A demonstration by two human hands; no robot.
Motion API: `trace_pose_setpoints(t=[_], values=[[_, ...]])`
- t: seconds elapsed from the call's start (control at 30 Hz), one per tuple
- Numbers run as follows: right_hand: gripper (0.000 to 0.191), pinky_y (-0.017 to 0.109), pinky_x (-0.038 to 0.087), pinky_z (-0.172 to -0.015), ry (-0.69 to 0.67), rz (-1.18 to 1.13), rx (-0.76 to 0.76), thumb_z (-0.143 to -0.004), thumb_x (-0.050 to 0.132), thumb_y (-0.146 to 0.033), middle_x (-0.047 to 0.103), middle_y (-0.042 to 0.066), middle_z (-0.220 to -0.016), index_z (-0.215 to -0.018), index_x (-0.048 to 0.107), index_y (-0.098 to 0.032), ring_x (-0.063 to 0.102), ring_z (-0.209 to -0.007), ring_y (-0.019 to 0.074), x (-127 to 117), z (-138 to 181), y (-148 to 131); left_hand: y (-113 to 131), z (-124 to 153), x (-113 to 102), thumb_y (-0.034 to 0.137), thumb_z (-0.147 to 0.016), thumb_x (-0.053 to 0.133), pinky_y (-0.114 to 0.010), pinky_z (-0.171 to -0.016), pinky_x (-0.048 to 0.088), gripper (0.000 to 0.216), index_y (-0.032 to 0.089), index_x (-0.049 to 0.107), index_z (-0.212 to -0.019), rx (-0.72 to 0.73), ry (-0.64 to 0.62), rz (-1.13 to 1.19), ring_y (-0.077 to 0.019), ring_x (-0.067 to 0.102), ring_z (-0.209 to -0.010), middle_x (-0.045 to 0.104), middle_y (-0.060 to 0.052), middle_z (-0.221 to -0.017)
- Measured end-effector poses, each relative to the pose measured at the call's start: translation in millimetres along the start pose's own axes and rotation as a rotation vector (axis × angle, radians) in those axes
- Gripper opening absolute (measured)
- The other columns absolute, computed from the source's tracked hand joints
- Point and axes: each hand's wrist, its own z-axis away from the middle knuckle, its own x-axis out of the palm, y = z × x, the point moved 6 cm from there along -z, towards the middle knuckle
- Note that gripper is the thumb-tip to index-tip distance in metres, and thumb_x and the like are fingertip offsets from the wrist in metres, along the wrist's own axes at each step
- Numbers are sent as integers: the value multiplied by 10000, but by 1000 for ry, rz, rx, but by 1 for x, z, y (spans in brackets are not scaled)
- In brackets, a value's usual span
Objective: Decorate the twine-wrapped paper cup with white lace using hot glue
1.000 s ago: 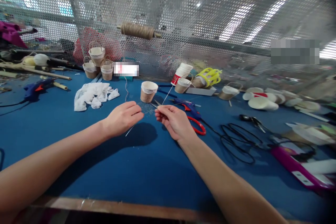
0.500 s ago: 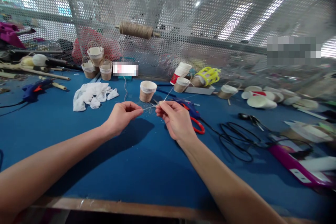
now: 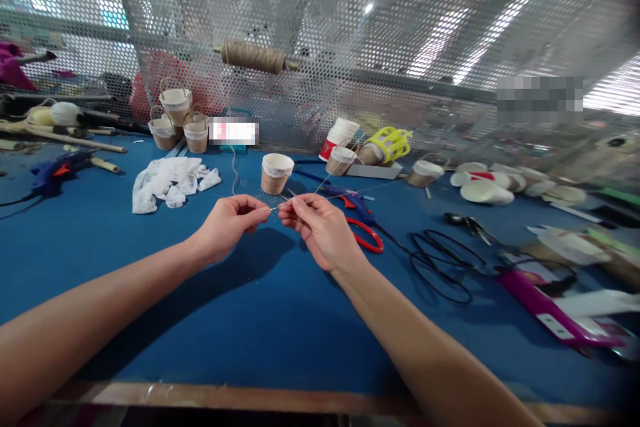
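Note:
My left hand (image 3: 231, 225) pinches one stretch of a thin, pale twine (image 3: 323, 185) between thumb and fingertips. With thumb and forefinger closed on the same twine, my right hand (image 3: 323, 228) is almost touching the left. A short twisted bit spans the small gap, and loose ends stick up past the right hand. Just behind the hands stands an upright cup wrapped in brown twine (image 3: 274, 185) with a white rim. Red-handled scissors (image 3: 370, 237) lie beside my right hand, their blades partly hidden. A blue glue gun (image 3: 357, 205) lies behind them.
A twine spool (image 3: 254, 57) hangs on the perforated metal screen. Small handled baskets (image 3: 176, 105) stand at the back left, near crumpled white cloth (image 3: 167, 181). Another glue gun (image 3: 53, 173) lies left. Black cable (image 3: 440, 267) and a purple power strip (image 3: 533, 297) occupy the right.
My right hand has moved left along the twine, closing the gap to my left hand. The left hand keeps its pinch. The whole view has shifted slightly.

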Motion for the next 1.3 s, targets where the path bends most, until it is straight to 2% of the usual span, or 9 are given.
trace_pose_setpoints(t=[0.3,0.57,0.8,0.9,1.0,1.07,1.17,1.23,1.3], values=[[179,280,504,-669,-75,43,-25,-669,718,-289,673,1,-658,-692,591,-165,625,-621,108,2,1,-5,-7,-2,5,387,-517,770,-189,-497,327,375,125,520,-615,-139,-126,108,-35,402,-485,481,38,-562],[95,278,521,-665,-55,-11,45,-728,659,-202,683,22,-675,-678,592,-158,632,-607,110,2,0,-5,-1,-5,1,396,-671,647,-229,-480,370,282,143,535,-618,29,-170,-175,-76,437,-476,522,0,-567],[163,283,518,-781,71,-133,110,-790,573,-148,662,24,-652,-628,578,-163,634,-638,103,-16,-12,-1,19,-6,-18,238,-754,613,-290,-660,422,125,171,594,-651,573,-18,-602,-134,474,-646,564,-18,-669],[169,296,522,-777,47,-139,147,-789,575,-146,666,39,-653,-623,602,-151,632,-621,110,-13,-11,3,31,5,-10,176,-767,621,-327,-765,438,25,177,629,-790,898,-40,-806,-157,517,-765,627,-53,-826],[140,302,532,-727,-3,-122,178,-767,611,-148,676,58,-661,-629,627,-130,635,-602,120,-5,-6,6,38,27,7,129,-799,599,-335,-734,465,163,125,609,-961,1367,-9,-1159,-176,535,-786,643,-108,-893],[126,296,533,-710,-20,-117,171,-759,625,-156,678,53,-658,-636,630,-130,637,-600,120,-1,-3,6,39,35,13,122,-813,582,-319,-680,472,140,103,608,-949,1495,15,-1257,-172,530,-739,642,-107,-833],[108,292,535,-697,-24,-112,86,-744,647,-178,685,34,-670,-647,610,-146,648,-612,121,2,-1,1,44,33,12,158,-827,569,-286,-631,461,77,139,640,-850,1352,39,-1131,-146,520,-672,626,-61,-742],[106,298,537,-690,-35,-91,-8,-725,669,-204,691,28,-689,-665,597,-154,656,-621,128,2,0,-5,44,20,4,199,-809,591,-268,-620,448,77,162,657,-794,1023,56,-919,-132,526,-653,618,-37,-707],[127,308,537,-694,-54,-57,-88,-710,687,-240,692,26,-700,-685,593,-157,658,-627,131,3,1,-9,30,4,-6,261,-772,624,-246,-574,425,107,163,660,-748,553,26,-614,-110,514,-596,615,-23,-675]])
